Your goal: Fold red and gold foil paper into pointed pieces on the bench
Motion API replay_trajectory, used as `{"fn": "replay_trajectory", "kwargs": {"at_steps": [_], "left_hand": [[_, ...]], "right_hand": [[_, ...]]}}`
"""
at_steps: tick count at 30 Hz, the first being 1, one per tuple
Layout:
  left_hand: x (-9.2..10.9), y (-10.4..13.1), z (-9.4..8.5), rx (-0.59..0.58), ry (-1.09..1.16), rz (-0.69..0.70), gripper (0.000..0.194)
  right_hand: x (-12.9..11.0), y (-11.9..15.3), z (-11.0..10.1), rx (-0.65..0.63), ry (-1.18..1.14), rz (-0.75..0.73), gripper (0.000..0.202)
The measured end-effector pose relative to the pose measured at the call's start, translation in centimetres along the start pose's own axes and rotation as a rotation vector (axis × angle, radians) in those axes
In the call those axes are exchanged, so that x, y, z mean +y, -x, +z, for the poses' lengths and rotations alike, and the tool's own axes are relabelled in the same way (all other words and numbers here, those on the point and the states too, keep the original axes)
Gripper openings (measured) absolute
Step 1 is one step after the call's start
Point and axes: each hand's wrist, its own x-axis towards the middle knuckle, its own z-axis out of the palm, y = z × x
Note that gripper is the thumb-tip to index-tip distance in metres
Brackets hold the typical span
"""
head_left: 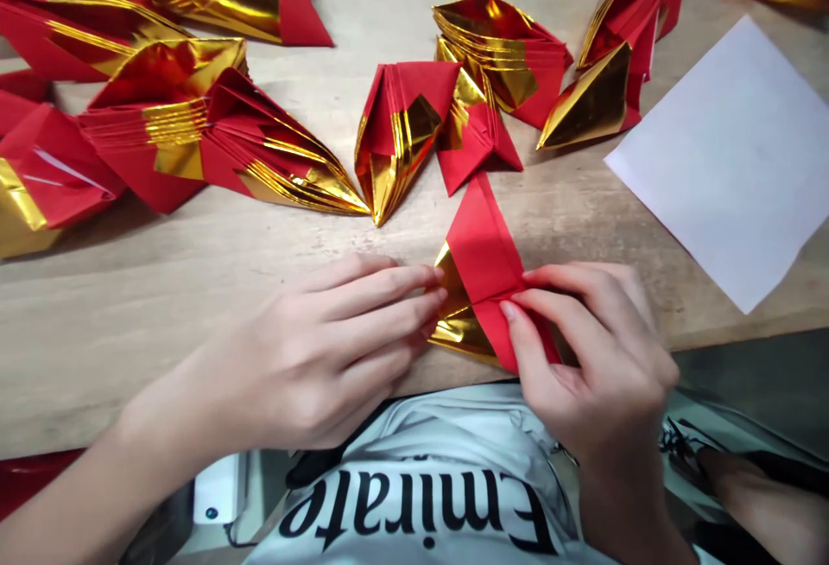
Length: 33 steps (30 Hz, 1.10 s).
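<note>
Head view: a red-and-gold foil paper piece (483, 276) lies at the near edge of the wooden bench (194, 288), and both hands work on it. The left hand (324, 349) lies flat, fingers close together and stretched out, their tips pressing the gold side of the piece; it closes around nothing. The right hand (596, 349) is curled, thumb and forefinger pinching the red lower flap along its centre crease.

The piece is only partly folded: a long red strip rises from it away from the person, and gold shows in crumpled triangles on its left side. Behind the piece, farther up the bench, lie many finished folded units (401, 137), nested in fanned stacks with sharp points, red outside and mirror-bright gold within; a larger heap (161, 116) sits far to the left of the piece, more stacks (609, 73) behind and to its right. To judge by these, a good share of the folding is done and the present piece has several creases left.

A plain white sheet (731, 159), matte and flat, lies to the right of the piece, well apart. The bench is pale grained wood.
</note>
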Motion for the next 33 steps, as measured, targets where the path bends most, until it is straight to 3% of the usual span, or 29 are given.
{"fn": "replay_trajectory", "kwargs": {"at_steps": [4, 8, 21, 33], "left_hand": [[-0.4, 0.7, -0.1, 0.014, -0.149, 0.145, 0.032], [-0.8, 1.1, -0.3, 0.001, -0.127, 0.189, 0.037], [-1.4, 1.0, -0.6, -0.033, -0.105, 0.267, 0.026], [-1.2, 1.1, -0.9, -0.101, -0.079, 0.223, 0.038]], "right_hand": [[-0.1, -0.1, 0.0, 0.016, -0.005, 0.003, 0.015], [-0.2, -0.3, -0.1, 0.033, 0.005, 0.004, 0.011], [-0.3, -0.3, 0.0, 0.036, 0.023, 0.008, 0.009], [-0.7, -0.1, -0.2, 0.036, 0.077, 0.080, 0.008]]}}
